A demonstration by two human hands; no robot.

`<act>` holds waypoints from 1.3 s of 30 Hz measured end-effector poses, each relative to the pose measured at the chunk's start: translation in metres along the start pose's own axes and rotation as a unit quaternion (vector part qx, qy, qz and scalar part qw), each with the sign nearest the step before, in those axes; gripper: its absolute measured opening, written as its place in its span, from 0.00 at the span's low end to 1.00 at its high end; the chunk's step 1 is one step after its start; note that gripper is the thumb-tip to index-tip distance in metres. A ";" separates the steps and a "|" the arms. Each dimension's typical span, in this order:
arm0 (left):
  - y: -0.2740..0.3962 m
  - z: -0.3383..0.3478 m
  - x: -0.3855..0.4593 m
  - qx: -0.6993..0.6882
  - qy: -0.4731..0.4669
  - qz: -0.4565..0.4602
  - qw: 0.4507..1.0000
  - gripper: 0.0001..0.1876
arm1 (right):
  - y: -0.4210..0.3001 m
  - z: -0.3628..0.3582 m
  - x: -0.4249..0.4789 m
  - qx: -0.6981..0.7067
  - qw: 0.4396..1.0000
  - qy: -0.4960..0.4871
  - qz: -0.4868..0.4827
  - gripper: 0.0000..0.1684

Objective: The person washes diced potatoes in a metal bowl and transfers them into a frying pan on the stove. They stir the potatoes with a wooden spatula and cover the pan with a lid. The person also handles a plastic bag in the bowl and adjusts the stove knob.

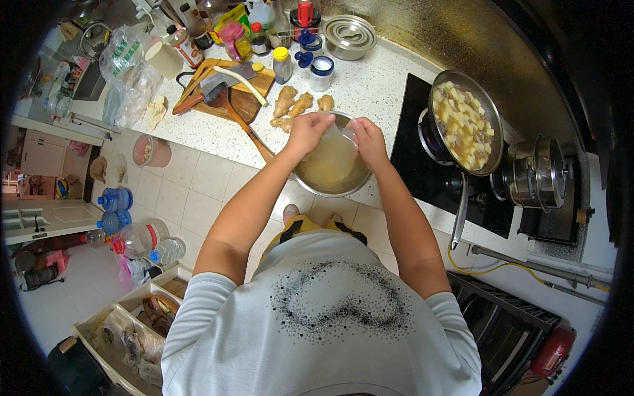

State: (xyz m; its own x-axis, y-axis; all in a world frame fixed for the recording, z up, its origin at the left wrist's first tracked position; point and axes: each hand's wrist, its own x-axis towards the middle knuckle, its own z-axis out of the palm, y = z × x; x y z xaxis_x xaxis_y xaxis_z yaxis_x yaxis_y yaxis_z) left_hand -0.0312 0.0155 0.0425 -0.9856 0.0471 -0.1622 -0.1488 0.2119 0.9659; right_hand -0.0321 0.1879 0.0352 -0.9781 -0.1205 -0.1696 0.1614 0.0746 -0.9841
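A steel bowl (333,195) sits at the counter's front edge, directly before me. My left hand (313,129) and my right hand (367,139) are above its rim, pinching a thin translucent sheet or bag (337,143) between them. It hangs down into the bowl, over a yellowish content I cannot make out clearly. Several ginger pieces (301,105) lie just beyond my left hand. A wooden-handled spatula (242,123) reaches from the wooden cutting board (242,110) to beside my left forearm.
A frying pan of potato chunks (463,123) sits on the black cooktop (413,133), its handle (460,210) jutting over the counter edge. Behind it stands a steel pot (532,173). A cleaver (213,81) and a pale green stalk (242,81) lie on the board. Jars (321,74) stand beyond.
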 end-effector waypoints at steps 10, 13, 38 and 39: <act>-0.001 -0.028 0.018 0.092 -0.317 -0.041 0.943 0.14 | -0.024 -0.017 0.016 -0.183 0.969 -0.162 0.024 0.11; 0.003 -0.029 0.021 0.117 -0.302 -0.050 0.945 0.13 | -0.028 -0.020 0.020 -0.259 0.942 -0.213 0.033 0.14; -0.017 0.020 0.000 -0.135 0.047 0.056 0.988 0.09 | 0.006 0.012 0.008 0.120 0.993 -0.004 -0.007 0.10; -0.015 0.021 -0.002 -0.128 0.055 0.059 0.988 0.08 | 0.007 0.013 0.008 0.122 0.993 0.005 -0.006 0.11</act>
State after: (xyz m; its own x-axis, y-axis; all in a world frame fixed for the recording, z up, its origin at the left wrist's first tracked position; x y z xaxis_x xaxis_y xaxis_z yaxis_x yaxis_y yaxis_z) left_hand -0.0252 0.0324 0.0244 -0.9979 -0.0537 -0.0368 -0.0344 -0.0438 0.9984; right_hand -0.0373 0.1744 0.0264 -0.9810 -0.1110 -0.1592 0.1765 -0.1684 -0.9698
